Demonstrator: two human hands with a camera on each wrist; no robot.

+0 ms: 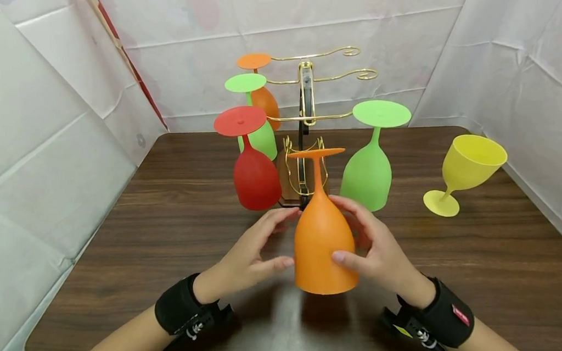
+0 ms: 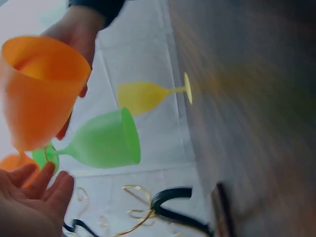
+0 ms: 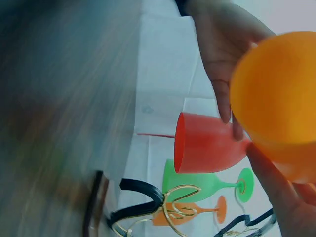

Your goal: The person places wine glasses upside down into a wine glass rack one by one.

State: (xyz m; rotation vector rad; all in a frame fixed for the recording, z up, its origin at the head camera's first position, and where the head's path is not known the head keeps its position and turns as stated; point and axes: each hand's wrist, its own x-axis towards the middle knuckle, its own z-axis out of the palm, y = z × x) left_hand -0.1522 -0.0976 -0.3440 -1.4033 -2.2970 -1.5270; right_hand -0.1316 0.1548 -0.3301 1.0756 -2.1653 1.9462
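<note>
Over the front of the table an orange plastic goblet [image 1: 323, 228] hangs upside down, its foot on top and its mouth downward. My right hand [image 1: 379, 249] grips the bowl from the right, thumb on the near side and fingers behind. On the other side my left hand [image 1: 260, 251] is held with loosely bent fingers and thumb spread beside the bowl, apart from it in the head view. Just behind stands a gold wire rack [image 1: 307, 95]. A red goblet [image 1: 256, 176] hangs from its near left arm, and a green goblet [image 1: 369, 174] from the near right arm.
Farther back on the left, another green goblet [image 1: 263, 141] and another orange goblet [image 1: 265, 101] hang upside down. A yellow goblet [image 1: 472, 166] stands upright on the brown wooden table [image 1: 168, 222] at the right. White sheeting [image 1: 371, 34] encloses the table's back and sides.
</note>
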